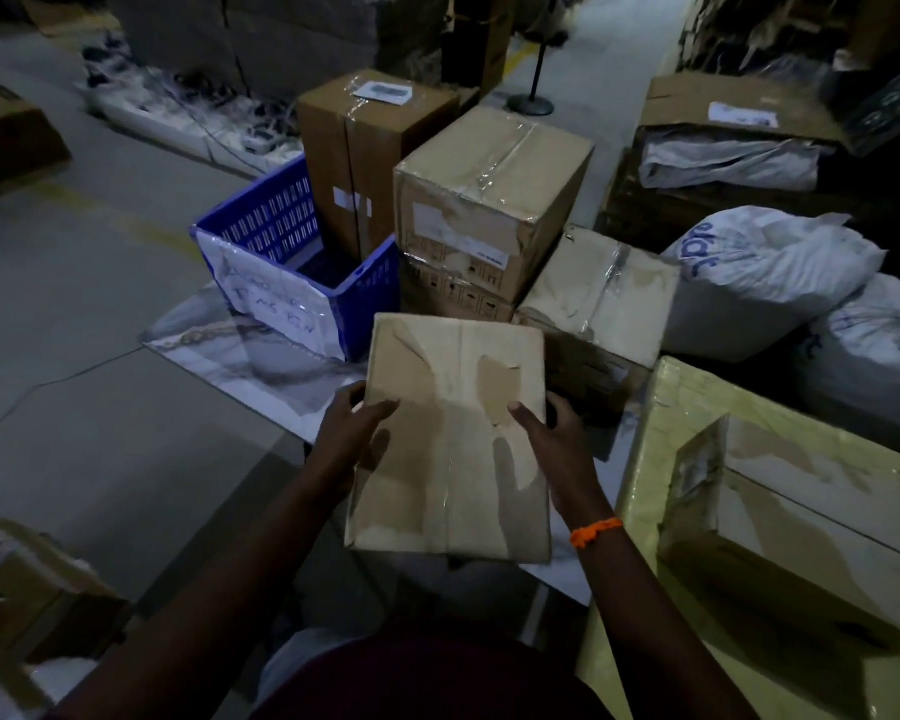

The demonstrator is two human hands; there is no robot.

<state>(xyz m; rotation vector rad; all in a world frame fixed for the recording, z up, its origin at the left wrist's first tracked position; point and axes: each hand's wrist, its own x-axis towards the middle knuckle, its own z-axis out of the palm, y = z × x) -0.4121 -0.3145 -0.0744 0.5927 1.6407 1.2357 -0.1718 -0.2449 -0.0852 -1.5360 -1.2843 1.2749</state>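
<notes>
A taped brown cardboard box (450, 439) with a torn patch on its top sits in front of me, held between both hands. My left hand (352, 433) grips its left edge, thumb on the top face and fingers round the side. My right hand (554, 433) grips the right edge the same way; an orange band circles that wrist. The box's underside is hidden, so I cannot tell whether it rests on the floor or hangs in the air.
A blue plastic crate (302, 252) with a handwritten paper sign stands ahead left. Several taped cartons (489, 200) are stacked behind the held box. White sacks (765, 278) lie at right. A yellow-wrapped package (661, 459) with a carton on it is near right. Grey floor lies at left.
</notes>
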